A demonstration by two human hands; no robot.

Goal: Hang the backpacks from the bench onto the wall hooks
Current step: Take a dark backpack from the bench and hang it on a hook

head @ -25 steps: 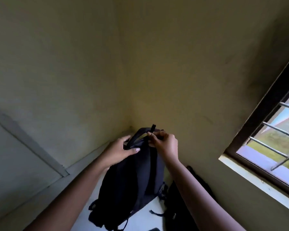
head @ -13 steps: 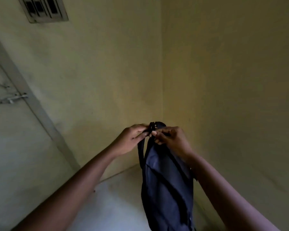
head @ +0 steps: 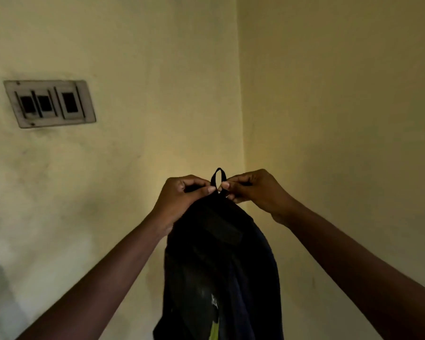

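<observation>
Pinching the backpack (head: 221,261) loop (head: 218,179): left hand (head: 182,200) and right hand (head: 258,192), each grip tight.

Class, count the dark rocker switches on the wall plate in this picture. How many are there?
3, all on the switch plate on the left wall: a left switch, a middle switch close beside it, and a right switch set slightly apart. None appears hidden.

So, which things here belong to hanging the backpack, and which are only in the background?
Belong to the job:
- backpack, held up near the corner
- its top loop, pinched open
- left hand
- right hand

Only background:
- switch plate on the left wall

No hook is visible.
</observation>
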